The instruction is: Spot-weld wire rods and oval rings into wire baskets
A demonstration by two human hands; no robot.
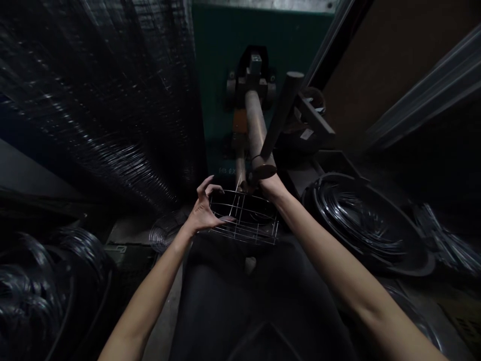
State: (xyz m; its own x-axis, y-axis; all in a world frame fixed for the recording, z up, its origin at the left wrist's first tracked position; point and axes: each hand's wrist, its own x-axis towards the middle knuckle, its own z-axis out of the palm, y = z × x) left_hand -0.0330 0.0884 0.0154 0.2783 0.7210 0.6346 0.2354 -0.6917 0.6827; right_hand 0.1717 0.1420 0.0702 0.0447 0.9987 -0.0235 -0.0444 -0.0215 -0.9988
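A shallow wire basket or rack (240,220) of thin curved metal rods is in front of me, just above my lap. My left hand (201,213) is at its left side, thumb and fingers spread in a wide C. The thumb lies across the wires and a fingertip is close to the top rod; a firm grip does not show. My right hand (270,185) reaches to the rack's upper right corner, under the end of a thick metal machine arm (257,125). Its fingers are hidden there. A thinner lower arm (240,163) ends by the rack's top edge.
The arms jut from a green machine (218,60), with a dark bar (283,113) slanting off the upper one. Stacked wire panels (112,100) rise at left. A round bin of wire rings (353,220) stands right, more rings (33,291) lower left. The light is dim.
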